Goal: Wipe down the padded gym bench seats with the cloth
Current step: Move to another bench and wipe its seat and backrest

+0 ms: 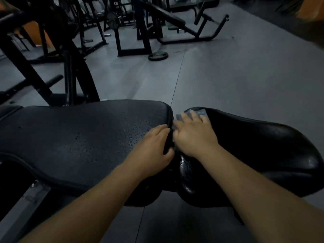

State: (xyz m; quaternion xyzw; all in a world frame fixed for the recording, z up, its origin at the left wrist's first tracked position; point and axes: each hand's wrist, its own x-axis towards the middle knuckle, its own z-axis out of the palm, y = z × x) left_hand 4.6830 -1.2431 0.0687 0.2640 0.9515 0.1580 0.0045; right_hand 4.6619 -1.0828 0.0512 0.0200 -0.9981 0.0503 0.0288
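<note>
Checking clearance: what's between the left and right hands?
Head view: the back pad's end edge, gripped by the left hand, and the gap to the seat pad, where the right hand presses the cloth.

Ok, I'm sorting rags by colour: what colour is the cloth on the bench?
The cloth is light blue-grey, best seen in the head view.

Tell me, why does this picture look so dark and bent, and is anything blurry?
Head view: dim, bluish light, so the glossy seat pad goes nearly black with small highlights near its edge. Head view: the droplets on the long pad look sharp, while the far machines are soft. Head view: the wide lens curves the floor seam and both pads.
</note>
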